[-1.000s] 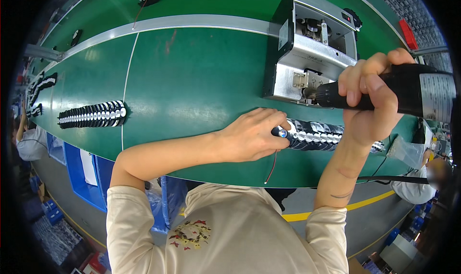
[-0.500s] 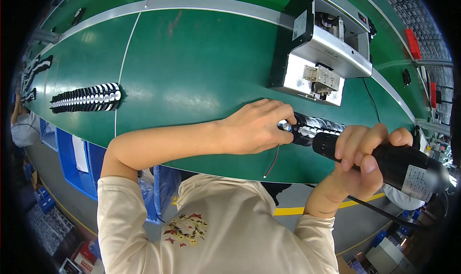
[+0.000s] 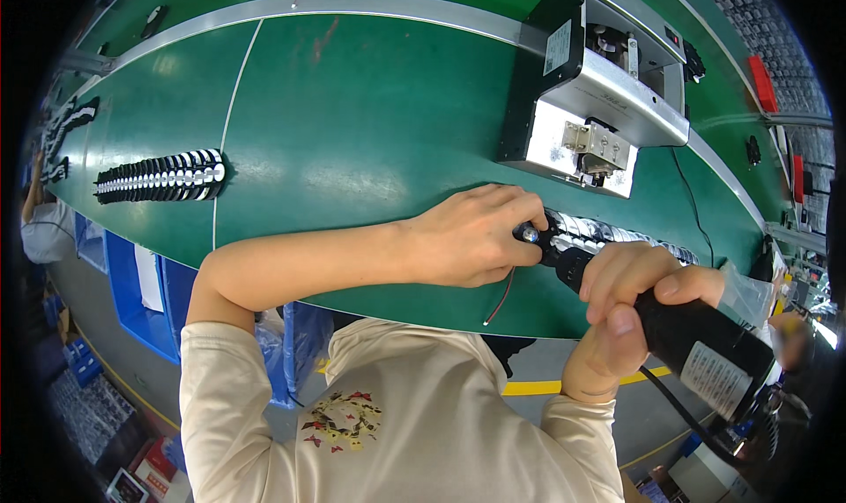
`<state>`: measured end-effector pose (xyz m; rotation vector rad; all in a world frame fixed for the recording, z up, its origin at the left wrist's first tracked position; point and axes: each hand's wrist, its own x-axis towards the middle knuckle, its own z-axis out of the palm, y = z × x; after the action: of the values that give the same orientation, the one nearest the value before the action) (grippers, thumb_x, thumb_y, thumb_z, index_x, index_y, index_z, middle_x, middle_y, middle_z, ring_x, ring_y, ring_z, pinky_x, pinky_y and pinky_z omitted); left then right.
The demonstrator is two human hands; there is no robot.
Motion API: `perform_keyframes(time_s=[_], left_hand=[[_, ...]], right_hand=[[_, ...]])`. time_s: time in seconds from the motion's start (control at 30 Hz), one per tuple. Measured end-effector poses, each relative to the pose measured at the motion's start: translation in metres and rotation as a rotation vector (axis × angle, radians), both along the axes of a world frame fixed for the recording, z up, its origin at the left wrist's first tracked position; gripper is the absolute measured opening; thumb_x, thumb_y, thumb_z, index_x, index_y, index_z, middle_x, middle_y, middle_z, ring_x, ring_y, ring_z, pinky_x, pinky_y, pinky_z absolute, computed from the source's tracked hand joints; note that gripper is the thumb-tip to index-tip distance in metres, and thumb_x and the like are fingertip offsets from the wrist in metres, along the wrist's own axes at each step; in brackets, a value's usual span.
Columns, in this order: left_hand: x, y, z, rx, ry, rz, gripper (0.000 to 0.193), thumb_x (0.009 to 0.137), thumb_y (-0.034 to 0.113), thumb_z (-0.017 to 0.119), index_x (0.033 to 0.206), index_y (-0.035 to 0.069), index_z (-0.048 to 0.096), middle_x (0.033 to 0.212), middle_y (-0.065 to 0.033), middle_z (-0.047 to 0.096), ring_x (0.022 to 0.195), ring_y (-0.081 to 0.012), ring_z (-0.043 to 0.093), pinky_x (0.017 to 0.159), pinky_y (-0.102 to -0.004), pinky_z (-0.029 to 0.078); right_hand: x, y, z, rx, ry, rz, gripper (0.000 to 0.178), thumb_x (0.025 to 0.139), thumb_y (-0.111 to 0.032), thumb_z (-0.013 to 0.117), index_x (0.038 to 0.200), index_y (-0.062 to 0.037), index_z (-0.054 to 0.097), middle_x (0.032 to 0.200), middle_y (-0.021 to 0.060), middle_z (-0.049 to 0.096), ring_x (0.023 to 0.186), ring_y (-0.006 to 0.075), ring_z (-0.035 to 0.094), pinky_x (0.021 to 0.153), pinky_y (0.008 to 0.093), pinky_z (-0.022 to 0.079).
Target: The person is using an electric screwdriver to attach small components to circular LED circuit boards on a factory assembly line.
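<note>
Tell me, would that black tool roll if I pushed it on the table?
The black tool might roll, since its body looks rounded. It's likely stiff, because its case looks hard. It may feel heavy: it's thick and fills the right hand.

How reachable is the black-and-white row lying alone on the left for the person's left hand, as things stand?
Probably not without letting go: the left hand appears to hold a small black part, and the row lies well off to the left.
</note>
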<state>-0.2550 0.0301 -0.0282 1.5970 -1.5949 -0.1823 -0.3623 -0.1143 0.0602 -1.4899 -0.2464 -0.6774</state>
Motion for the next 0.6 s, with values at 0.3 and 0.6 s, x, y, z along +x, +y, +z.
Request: perform_keyframes(time_s=[0.3, 0.6], left_hand=[[0.002, 0.001, 0.007, 0.013, 0.078, 0.026, 0.025, 0.063, 0.007, 0.071, 0.088, 0.01, 0.07, 0.117, -0.0128, 0.051, 0.098, -0.0305, 0.057, 0.081, -0.0406, 0.051], [0.028, 0.021, 0.041, 0.094, 0.057, -0.039, 0.036, 0.058, 0.008, 0.071, 0.093, 0.012, 0.066, 0.117, -0.0078, 0.055, 0.11, -0.0284, 0.05, 0.093, -0.0406, 0.036]], right_hand=[[0.004, 0.002, 0.0, 0.044, 0.076, 0.057, 0.035, 0.075, 0.004, 0.063, 0.101, -0.0047, 0.041, 0.067, 0.0077, 0.052, 0.053, 0.0185, 0.051, 0.054, 0.0339, 0.048], [-0.004, -0.045, 0.038, 0.191, -0.304, 0.099, 0.054, 0.078, -0.005, 0.061, 0.126, -0.0064, 0.037, 0.068, 0.0034, 0.047, 0.049, 0.014, 0.048, 0.049, 0.0287, 0.044]])
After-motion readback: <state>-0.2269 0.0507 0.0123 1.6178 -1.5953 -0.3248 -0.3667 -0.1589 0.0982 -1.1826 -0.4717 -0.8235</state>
